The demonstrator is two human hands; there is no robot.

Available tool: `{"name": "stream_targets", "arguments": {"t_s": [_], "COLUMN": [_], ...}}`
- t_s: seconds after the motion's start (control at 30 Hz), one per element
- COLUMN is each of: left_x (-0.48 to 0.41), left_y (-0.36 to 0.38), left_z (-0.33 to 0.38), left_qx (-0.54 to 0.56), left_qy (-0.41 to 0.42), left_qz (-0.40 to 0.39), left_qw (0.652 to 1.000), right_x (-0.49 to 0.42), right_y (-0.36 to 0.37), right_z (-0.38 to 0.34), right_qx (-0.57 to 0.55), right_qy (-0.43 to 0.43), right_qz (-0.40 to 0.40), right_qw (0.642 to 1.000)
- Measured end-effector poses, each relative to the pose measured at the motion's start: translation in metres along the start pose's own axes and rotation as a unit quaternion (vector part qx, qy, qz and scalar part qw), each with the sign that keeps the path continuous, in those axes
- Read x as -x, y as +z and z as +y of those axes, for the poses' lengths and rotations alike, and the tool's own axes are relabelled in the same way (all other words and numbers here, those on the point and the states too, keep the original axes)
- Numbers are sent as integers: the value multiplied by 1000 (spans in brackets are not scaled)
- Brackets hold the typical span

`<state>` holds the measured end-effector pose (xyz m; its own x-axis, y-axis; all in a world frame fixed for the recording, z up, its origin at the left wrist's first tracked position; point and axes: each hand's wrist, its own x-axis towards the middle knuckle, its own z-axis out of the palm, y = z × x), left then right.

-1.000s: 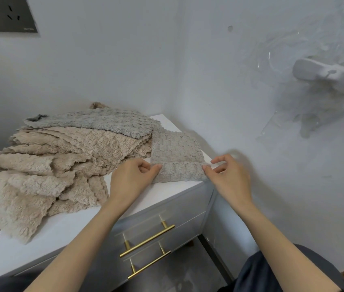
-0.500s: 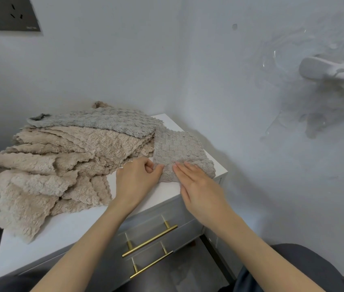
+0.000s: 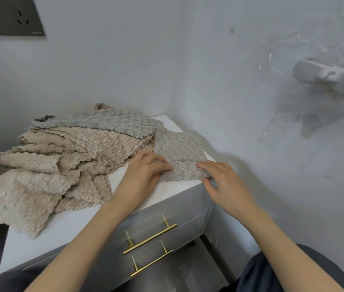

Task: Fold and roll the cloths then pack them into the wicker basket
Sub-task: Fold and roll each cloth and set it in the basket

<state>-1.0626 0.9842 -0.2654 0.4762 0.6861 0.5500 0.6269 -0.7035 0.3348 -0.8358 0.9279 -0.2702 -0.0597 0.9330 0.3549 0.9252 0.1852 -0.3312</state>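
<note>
A narrow folded grey-beige cloth [image 3: 179, 147] lies at the right end of the white cabinet top [image 3: 82, 220], its near edge turned over into a low roll. My left hand [image 3: 143, 174] grips the left end of that roll with curled fingers. At the roll's right end, by the cabinet corner, my right hand [image 3: 222, 182] pinches it with fingers on top and thumb below. A heap of unfolded beige cloths [image 3: 46, 171] with a grey cloth [image 3: 103, 122] on top fills the left half. No wicker basket is in view.
Walls close off the back and the right of the cabinet. Two drawers with brass bar handles [image 3: 150, 239] face me below the top. A white fixture [image 3: 331, 77] under clear plastic sticks out of the right wall. A dark socket panel [image 3: 8, 15] sits upper left.
My right hand slid from the cloth's right end to press flat on its middle, then back to the right end. The near edge is now turned over; my left hand has hardly moved.
</note>
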Motion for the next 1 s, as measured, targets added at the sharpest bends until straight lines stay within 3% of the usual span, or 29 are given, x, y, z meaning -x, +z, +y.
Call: {"name": "stream_targets", "arguments": {"t_s": [0.2, 0.37, 0.67, 0.83, 1.0], "left_x": [5, 5, -4, -10, -15], "left_y": [-3, 3, 0, 4, 10], "left_z": [-4, -3, -4, -2, -3], "left_qx": [-52, 14, 181, 148, 93], "left_qy": [-56, -62, -204, -236, -285], "left_qz": [-109, -63, -81, -64, -20], "left_qw": [991, 996, 959, 958, 954], "right_x": [-3, -8, -15, -19, -20], "right_y": [2, 6, -4, -4, 1], "right_z": [2, 0, 4, 7, 4], "right_qx": [-14, -24, -223, -201, -135], "right_qy": [5, 24, 177, 241, 254], "right_qz": [9, 35, -22, -29, 35], "right_qw": [1000, 999, 959, 949, 957]}}
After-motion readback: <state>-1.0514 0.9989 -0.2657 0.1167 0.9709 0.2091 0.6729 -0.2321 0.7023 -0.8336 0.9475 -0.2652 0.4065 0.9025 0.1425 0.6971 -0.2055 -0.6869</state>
